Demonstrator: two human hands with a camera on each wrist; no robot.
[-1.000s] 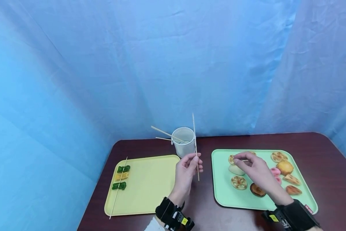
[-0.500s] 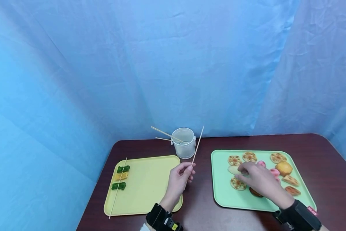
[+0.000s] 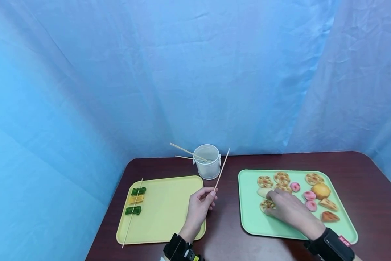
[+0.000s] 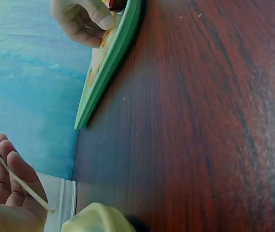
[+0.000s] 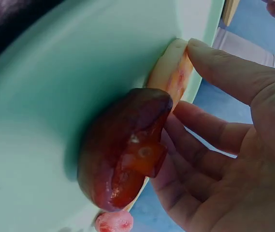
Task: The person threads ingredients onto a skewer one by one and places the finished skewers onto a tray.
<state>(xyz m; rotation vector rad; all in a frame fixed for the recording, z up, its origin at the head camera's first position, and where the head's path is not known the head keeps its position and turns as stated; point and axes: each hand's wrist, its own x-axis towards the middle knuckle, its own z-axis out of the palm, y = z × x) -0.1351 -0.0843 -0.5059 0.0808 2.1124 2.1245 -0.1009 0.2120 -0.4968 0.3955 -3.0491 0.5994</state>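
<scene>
My left hand (image 3: 197, 210) pinches a thin wooden skewer (image 3: 222, 168) between thumb and fingers, its pointed end up and leaning right. That hand hovers at the right edge of the yellow tray (image 3: 169, 217). Over on the green tray (image 3: 254, 226), my right hand (image 3: 291, 212) has its thumb and fingertips at opposite edges of a lotus root slice (image 3: 267, 206), gripping it low at the tray surface. A glossy brown mushroom cap (image 5: 123, 150) lies just beside that slice in the right wrist view; in the head view the hand hides it.
Behind the trays stands a small white bucket (image 3: 208, 166) with skewers leaning out. A finished-looking skewer with green and yellow pieces (image 3: 136, 199) lies on the yellow tray's left. Further lotus slices (image 3: 282, 177), pink rounds (image 3: 309, 195) and a yellow round piece (image 3: 321, 190) share the green tray.
My left hand has drawn down and left with the skewer, which now tilts right. My right hand has lowered from the back of the green tray to the front lotus root slice.
</scene>
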